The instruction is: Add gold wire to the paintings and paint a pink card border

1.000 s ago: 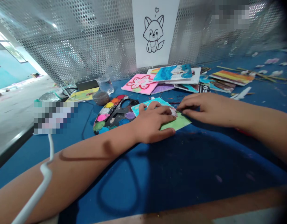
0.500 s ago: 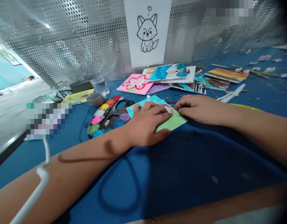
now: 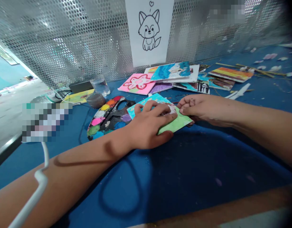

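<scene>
Painted card [image 3: 176, 122] | flat rectangle | left hand [image 3: 148, 126] on top | right hand [image 3: 202, 109] at edge

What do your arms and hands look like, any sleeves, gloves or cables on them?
The left forearm and right forearm are bare, with no sleeves, gloves or watch showing. A white cable crosses the left forearm, and the right hand has dark smudges on its fingers.

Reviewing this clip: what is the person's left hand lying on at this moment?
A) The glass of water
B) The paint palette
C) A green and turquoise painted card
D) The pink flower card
C: the left hand lies spread flat on top of the green and turquoise painted card, its fingers across the card's surface.
</scene>
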The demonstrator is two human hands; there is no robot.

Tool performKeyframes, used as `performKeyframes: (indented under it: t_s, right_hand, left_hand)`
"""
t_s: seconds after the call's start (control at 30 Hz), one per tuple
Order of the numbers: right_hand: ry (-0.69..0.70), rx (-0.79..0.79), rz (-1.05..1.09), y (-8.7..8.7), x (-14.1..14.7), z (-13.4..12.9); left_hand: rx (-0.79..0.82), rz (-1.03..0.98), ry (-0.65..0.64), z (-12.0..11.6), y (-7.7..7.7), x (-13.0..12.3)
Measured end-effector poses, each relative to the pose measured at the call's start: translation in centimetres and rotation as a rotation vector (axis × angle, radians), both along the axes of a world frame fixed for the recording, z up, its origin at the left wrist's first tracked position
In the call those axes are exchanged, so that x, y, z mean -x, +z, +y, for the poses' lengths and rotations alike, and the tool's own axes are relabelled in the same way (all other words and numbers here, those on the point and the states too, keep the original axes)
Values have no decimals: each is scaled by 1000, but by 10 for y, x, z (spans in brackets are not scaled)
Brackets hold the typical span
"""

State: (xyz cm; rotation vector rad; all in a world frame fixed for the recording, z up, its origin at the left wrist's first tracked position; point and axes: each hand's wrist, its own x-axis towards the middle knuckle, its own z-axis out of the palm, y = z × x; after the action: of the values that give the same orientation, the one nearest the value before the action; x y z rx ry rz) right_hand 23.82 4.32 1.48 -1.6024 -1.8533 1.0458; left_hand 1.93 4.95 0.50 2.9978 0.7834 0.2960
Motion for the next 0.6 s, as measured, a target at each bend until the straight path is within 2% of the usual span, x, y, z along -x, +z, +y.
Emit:
performKeyframes:
  t_s: [0.1, 0.23, 0.37, 0.5, 0.6]
  right_hand:
    - [35, -30, 38, -3, 1, 0]
    - [-15, -28, -8, -5, 1, 0]
    - [-8, -26, -26, -6, 1, -1]
    - [-4, -23, -38, -3, 2, -2]
    - [4, 36, -14, 2, 1, -1]
  left_hand:
    - [12, 31, 27, -2, 2, -1]
    - [1, 55, 45, -3, 4, -1]
    - [-5, 59, 48, -2, 4, -1]
    - [-16, 48, 45, -3, 3, -2]
    - [-29, 28, 34, -3, 3, 0]
